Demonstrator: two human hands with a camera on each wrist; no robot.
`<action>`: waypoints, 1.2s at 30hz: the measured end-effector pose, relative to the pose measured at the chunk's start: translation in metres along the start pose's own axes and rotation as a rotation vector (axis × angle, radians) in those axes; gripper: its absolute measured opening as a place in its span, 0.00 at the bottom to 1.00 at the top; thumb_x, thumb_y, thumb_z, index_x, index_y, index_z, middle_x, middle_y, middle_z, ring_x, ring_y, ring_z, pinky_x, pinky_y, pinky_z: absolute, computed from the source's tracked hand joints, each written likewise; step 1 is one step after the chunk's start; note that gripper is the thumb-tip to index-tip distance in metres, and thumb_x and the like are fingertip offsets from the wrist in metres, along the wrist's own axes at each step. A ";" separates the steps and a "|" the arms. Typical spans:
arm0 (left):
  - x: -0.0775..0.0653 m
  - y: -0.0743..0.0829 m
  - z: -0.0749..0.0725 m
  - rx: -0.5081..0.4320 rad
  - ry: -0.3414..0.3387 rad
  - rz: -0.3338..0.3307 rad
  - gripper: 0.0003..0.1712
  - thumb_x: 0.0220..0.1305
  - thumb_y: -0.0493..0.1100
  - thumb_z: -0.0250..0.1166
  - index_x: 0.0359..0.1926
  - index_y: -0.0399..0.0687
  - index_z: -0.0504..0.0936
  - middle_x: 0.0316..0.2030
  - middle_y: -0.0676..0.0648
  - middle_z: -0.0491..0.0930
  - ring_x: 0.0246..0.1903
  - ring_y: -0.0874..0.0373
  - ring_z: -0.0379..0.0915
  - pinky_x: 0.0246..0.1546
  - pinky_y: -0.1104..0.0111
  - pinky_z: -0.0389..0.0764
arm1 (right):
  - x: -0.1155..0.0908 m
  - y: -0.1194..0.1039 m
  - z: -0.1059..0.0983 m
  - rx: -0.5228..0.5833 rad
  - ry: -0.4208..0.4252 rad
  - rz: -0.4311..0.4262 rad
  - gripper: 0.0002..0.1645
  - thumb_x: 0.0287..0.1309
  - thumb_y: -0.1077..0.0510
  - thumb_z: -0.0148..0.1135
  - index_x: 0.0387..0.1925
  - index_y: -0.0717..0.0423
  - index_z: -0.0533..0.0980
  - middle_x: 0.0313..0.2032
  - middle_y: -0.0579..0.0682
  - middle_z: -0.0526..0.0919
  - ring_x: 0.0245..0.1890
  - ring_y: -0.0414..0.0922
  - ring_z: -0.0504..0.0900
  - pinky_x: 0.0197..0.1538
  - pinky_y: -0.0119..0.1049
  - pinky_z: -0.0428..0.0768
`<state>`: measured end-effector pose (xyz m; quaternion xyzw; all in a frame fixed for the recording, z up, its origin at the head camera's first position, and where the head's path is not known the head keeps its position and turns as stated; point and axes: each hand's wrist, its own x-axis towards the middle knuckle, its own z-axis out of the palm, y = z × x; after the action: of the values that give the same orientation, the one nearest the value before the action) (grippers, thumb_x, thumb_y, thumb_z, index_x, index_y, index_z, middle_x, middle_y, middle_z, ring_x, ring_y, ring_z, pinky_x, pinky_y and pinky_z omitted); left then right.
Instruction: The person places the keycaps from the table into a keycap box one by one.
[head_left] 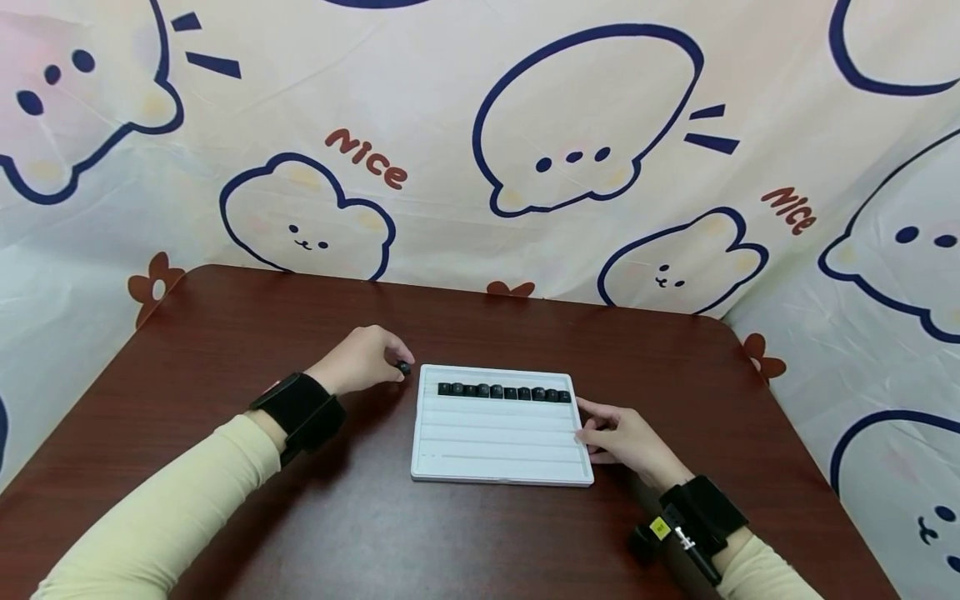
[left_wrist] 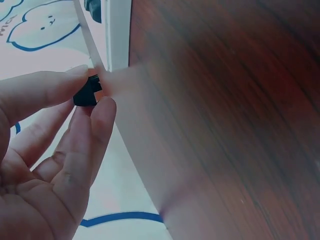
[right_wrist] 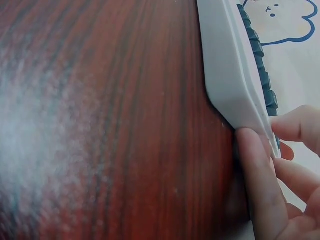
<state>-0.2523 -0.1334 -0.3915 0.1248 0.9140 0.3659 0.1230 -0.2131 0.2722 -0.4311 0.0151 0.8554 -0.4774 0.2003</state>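
Note:
My left hand (head_left: 365, 361) pinches a small black keycap (left_wrist: 86, 94) between thumb and fingertips, just beyond the left edge of the white tray (head_left: 491, 454). In the left wrist view the keycap's hollow side faces the tray corner. A row of several black keycaps (head_left: 497, 392) sits along the tray's far slot, side by side. The nearer ridged slots hold no keycaps. At the tray's right edge, my right hand (head_left: 628, 437) grips the rim; the right wrist view has fingertips on both the side wall and the top edge.
The tray lies on a dark reddish-brown wooden table (head_left: 360, 508). Behind and beside the table hangs a pale cloth (head_left: 442, 242) with cartoon outlines. Each wrist wears a black band, and the right band (head_left: 703, 515) carries a small device.

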 end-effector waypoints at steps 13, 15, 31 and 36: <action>0.002 0.013 0.012 0.022 -0.021 0.063 0.11 0.62 0.31 0.72 0.46 0.41 0.90 0.45 0.44 0.87 0.45 0.49 0.80 0.50 0.58 0.83 | 0.001 0.000 -0.002 -0.003 -0.006 0.007 0.39 0.65 0.66 0.67 0.74 0.62 0.65 0.37 0.55 0.74 0.31 0.47 0.79 0.37 0.39 0.86; 0.003 0.014 0.014 0.035 -0.023 0.078 0.11 0.62 0.31 0.72 0.46 0.40 0.90 0.44 0.44 0.87 0.44 0.50 0.80 0.51 0.58 0.82 | 0.002 0.000 -0.002 -0.007 -0.006 0.008 0.39 0.65 0.66 0.67 0.74 0.62 0.65 0.37 0.56 0.74 0.31 0.47 0.79 0.37 0.39 0.86; 0.008 0.022 0.031 0.105 -0.019 0.119 0.11 0.60 0.29 0.72 0.43 0.42 0.91 0.42 0.45 0.86 0.41 0.51 0.78 0.50 0.59 0.82 | 0.001 0.000 -0.002 0.001 -0.007 0.006 0.39 0.64 0.67 0.67 0.74 0.63 0.65 0.37 0.55 0.74 0.30 0.47 0.79 0.37 0.38 0.86; 0.008 0.024 0.034 0.105 -0.018 0.104 0.12 0.59 0.28 0.72 0.43 0.43 0.91 0.42 0.46 0.86 0.40 0.52 0.77 0.49 0.59 0.83 | 0.001 -0.001 -0.001 0.001 -0.005 0.004 0.38 0.64 0.67 0.67 0.74 0.62 0.65 0.37 0.56 0.74 0.30 0.46 0.79 0.36 0.38 0.86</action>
<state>-0.2461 -0.0921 -0.3993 0.1818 0.9231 0.3221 0.1052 -0.2146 0.2727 -0.4301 0.0156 0.8547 -0.4774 0.2034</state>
